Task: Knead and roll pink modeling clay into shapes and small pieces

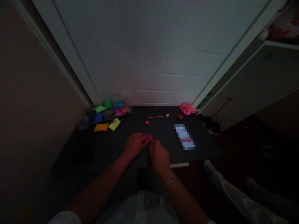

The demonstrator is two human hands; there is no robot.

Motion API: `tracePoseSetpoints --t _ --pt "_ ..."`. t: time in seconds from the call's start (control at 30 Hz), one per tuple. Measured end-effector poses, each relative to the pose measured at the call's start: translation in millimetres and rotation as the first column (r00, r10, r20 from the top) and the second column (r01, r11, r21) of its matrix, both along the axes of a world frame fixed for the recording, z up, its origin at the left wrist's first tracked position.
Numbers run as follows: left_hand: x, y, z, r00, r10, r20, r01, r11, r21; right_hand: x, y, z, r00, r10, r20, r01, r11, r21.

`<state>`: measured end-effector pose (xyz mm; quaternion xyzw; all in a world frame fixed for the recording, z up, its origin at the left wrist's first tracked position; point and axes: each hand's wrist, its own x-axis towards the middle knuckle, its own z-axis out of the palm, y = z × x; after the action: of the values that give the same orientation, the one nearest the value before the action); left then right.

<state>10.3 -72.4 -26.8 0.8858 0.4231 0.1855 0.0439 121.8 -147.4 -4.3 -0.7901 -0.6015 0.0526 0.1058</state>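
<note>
At the front middle of the dark table, my left hand (135, 145) is closed, its fingertips on a small pink piece (148, 137) that looks like modelling clay. My right hand (160, 156) is closed in a pinch around a thin pink clay tool (150, 138), whose upper end meets the pink piece. The fingers partly hide both things. Just beyond the hands lies a small red clay flower (147, 123) with a pale centre. Farther back are a thin pink stick (154, 117) and a small yellow-green lump (167, 115).
Several coloured clay packets, among them orange (101, 127), yellow (115, 124) and blue (98, 117), lie at the back left. On the right are a blurred pale oblong (184, 136), a dark red lump (179, 116) and a pink ruffled thing (187, 109). Another person's leg (224, 186) shows at lower right.
</note>
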Motion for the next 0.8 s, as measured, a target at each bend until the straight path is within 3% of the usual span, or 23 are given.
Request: tracePoseSetpoints --t 0.33,0.8 --pt "-0.1 -0.7 2.1 1.0 -0.019 0.011 0.019 1.0 -0.016 -4.3 1.9 -4.8 0.998 0.025 0.065 -0.027 0.999 0.034" --pt "1.2 -1.0 2.6 1.0 -0.001 0.025 0.002 0.999 -0.042 -3.9 3.7 -2.1 0.997 0.027 0.074 -0.025 0.999 -0.024"
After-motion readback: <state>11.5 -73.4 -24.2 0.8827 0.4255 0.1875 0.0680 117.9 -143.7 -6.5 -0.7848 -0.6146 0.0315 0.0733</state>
